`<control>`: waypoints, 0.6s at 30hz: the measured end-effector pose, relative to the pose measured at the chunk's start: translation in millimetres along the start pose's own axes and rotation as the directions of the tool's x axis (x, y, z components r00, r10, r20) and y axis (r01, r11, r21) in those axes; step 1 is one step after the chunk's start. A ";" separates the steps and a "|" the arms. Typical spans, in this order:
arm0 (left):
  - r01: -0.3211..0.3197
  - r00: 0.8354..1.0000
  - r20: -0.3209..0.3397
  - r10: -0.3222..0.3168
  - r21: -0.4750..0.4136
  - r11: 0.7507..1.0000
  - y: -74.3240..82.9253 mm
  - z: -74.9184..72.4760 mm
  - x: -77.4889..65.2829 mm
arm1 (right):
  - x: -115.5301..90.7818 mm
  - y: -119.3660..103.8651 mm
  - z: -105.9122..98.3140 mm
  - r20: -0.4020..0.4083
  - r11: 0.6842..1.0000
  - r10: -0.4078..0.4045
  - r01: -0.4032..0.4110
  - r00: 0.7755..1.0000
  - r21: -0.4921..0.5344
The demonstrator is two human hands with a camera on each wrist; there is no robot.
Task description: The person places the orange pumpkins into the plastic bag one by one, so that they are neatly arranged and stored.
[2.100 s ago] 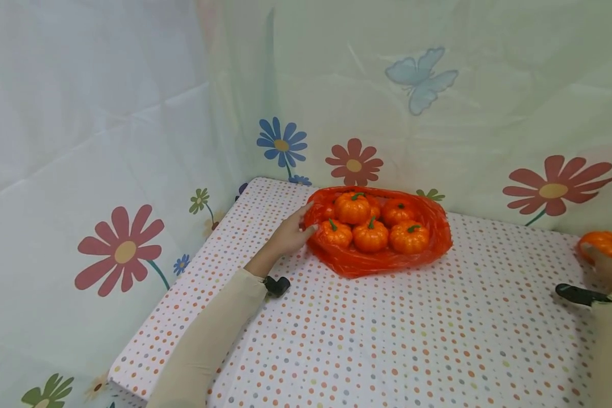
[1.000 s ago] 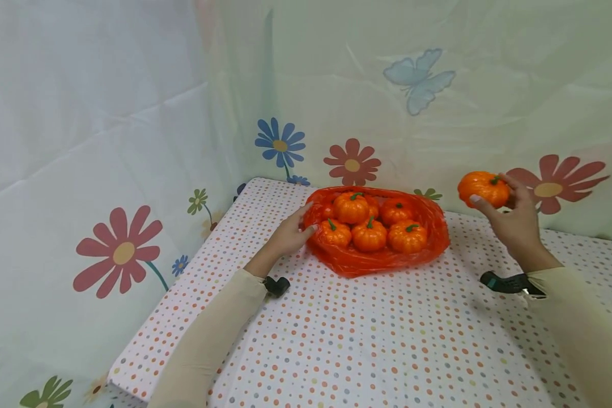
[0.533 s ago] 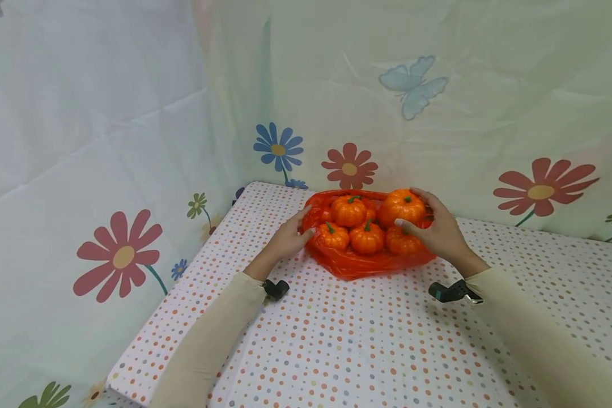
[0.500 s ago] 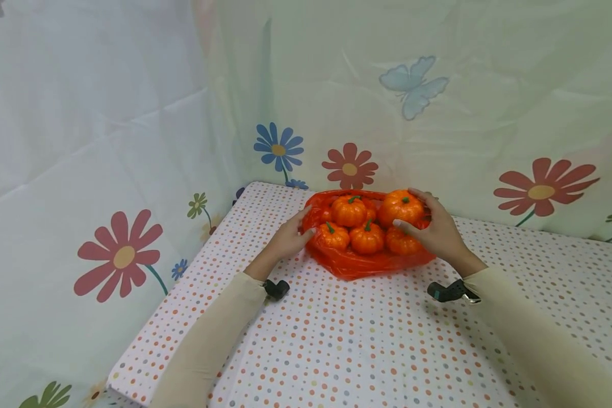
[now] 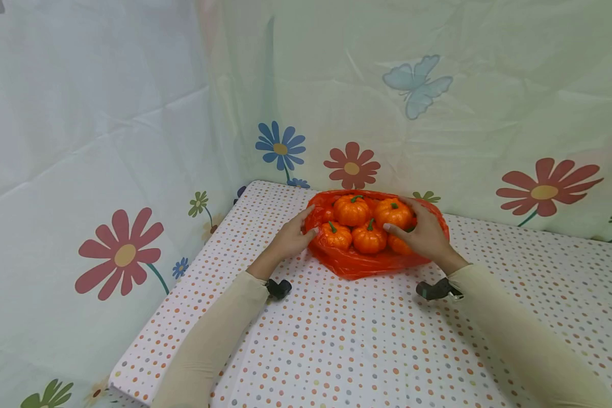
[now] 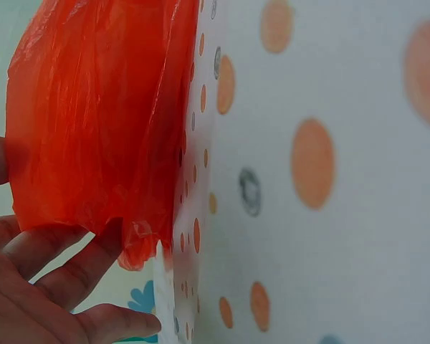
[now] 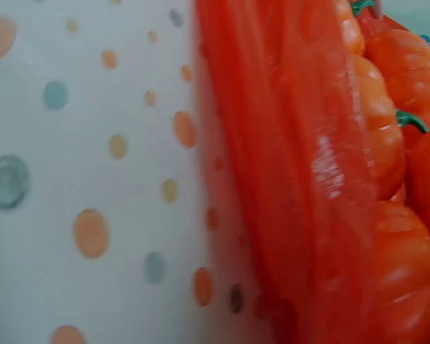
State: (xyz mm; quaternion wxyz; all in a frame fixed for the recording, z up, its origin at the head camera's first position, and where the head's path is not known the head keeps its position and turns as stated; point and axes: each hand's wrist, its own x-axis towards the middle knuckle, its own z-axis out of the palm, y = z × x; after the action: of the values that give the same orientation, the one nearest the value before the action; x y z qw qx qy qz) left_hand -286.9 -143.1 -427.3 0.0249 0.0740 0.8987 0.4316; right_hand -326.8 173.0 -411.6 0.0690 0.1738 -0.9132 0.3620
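Observation:
A red plastic bag (image 5: 357,266) lies with its mouth wide, filled with several small orange pumpkins (image 5: 369,237) with green stems. My right hand (image 5: 428,231) reaches over the bag's right side and grips a pumpkin (image 5: 394,213) at the back right, thumb in front and fingers behind it. Under that hand another pumpkin (image 5: 399,245) is partly hidden. My left hand (image 5: 289,237) is at the bag's left end, thumb and fingers spread. The left wrist view has its fingers (image 6: 86,265) against the bag's crumpled end (image 6: 100,143).
The table (image 5: 316,340) wears a white cloth with coloured dots. Behind it hangs a pale curtain (image 5: 469,113) printed with flowers and a butterfly. In the right wrist view, the bag's side wall (image 7: 294,179) stands between the cloth and the pumpkins.
My right hand has carried the pumpkin from the far right, through the air, down into the bag's back right. The left hand stays at the bag's left end.

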 end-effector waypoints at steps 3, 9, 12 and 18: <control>-0.008 1.000 0.002 0.008 0.003 1.000 0.0 0.8 1.3 | -1.8 2.8 1.7 -0.016 1.000 -0.025 0.025 1.000 0.000; -0.019 1.000 -0.014 0.019 0.011 1.000 -1.4 1.1 3.7 | -9.4 7.6 0.3 -0.041 0.998 -0.052 0.053 0.998 0.015; -0.023 0.998 -0.051 0.023 0.007 1.000 -1.4 0.5 1.7 | -20.0 6.5 -0.8 -0.070 0.996 -0.084 0.086 0.994 0.032; -0.103 0.990 -0.094 0.107 0.053 0.993 14.8 0.4 -6.8 | -51.9 -0.3 -9.2 -0.086 0.993 -0.120 0.121 0.989 0.011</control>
State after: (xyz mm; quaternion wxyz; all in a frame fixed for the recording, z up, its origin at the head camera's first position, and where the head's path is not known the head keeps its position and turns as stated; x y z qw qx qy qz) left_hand -278.5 -134.7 -416.2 -0.0431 0.1009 0.9038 0.4137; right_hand -278.4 193.0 -417.8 0.1281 0.2135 -0.8944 0.3716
